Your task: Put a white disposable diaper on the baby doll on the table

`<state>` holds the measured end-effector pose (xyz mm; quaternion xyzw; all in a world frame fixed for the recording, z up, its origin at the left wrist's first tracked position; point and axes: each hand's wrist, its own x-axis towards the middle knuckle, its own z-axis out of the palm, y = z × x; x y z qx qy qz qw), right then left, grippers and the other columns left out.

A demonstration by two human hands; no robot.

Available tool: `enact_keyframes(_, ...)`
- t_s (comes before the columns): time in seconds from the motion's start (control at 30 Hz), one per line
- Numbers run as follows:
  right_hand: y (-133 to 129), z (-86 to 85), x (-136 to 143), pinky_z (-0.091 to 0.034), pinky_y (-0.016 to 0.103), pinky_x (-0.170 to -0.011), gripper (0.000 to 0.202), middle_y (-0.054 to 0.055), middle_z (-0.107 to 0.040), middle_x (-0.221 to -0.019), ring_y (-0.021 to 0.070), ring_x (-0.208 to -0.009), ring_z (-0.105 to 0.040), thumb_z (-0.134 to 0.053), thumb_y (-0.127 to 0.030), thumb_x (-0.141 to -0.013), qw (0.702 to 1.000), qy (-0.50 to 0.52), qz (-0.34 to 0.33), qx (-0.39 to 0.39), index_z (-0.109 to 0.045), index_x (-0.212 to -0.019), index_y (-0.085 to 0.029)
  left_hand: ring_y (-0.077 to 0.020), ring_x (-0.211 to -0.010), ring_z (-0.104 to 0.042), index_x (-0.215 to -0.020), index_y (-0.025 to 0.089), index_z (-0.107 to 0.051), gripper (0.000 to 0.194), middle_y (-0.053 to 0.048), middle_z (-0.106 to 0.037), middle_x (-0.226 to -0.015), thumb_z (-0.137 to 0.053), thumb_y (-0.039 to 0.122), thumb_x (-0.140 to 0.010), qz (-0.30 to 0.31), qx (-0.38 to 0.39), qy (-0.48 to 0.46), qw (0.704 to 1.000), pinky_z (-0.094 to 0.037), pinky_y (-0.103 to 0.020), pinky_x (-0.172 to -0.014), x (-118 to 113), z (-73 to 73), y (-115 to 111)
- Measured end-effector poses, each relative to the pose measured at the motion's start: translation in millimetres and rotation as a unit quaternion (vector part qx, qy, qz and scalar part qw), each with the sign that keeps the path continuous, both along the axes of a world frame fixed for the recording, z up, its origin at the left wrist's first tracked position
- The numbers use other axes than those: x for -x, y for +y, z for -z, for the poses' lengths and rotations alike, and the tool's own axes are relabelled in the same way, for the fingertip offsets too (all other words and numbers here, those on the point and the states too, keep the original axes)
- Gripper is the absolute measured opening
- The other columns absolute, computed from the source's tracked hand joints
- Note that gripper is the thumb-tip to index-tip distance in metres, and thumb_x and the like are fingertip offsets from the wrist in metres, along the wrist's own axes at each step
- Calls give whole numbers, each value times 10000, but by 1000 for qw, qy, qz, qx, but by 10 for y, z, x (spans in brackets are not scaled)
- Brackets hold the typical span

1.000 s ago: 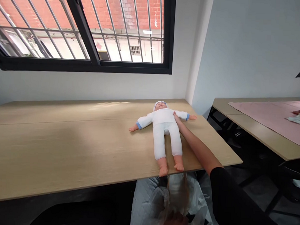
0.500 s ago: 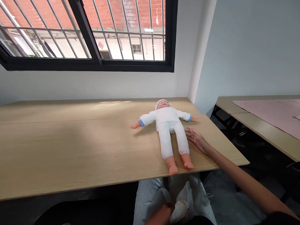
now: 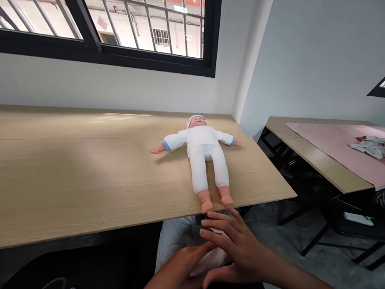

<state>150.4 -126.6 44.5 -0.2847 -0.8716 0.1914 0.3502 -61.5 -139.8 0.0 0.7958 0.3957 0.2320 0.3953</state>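
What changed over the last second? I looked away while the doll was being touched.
The right hand left the baby doll and drew back below the table edge, joining the left hand over something pale there. The doll stayed flat on its back, unmoved.

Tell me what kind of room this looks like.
Probably a plain training room or workroom: long bare wooden tables, a baby doll lying face up on one, a pink cloth over the neighbouring table, and a barred window.
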Motion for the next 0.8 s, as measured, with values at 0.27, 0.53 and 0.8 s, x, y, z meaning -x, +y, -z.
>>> enact_keyframes(0.27, 75, 14, -91, -384, 412, -1075, 532, 25, -686, -1182, 231, -1026, -666, -645, -393, -846, 984, -102, -21, 147, -501, -1356, -352, -133, -694, -640, -1032, 216, -587, 248, 16, -678, -820, -638, 214, -790, -58, 90, -121, 987, -514, -204, -666, -111, -246, 88)
enact_keyframes(0.53, 264, 84, -479, -460, 431, -938, 140, 86, -643, -1096, 271, -1127, -552, -604, -305, -875, 988, -1, 140, 64, -727, -928, -264, -250, -1228, -544, -1176, 191, -554, 546, -112, -588, -1301, -748, 437, -729, -320, 146, -400, 847, -453, -348, -1024, -64, -281, 532)
enact_keyframes(0.8, 394, 262, -410, -379, 443, -1089, 163, 82, -481, -1384, 266, -1332, -409, -565, -289, -911, 985, 65, 15, 157, -697, -887, -198, -221, -1026, -660, -1041, 101, -665, 253, -120, -695, -1086, -507, 260, -923, -208, 455, -541, 676, -532, -291, -890, -236, -225, 754)
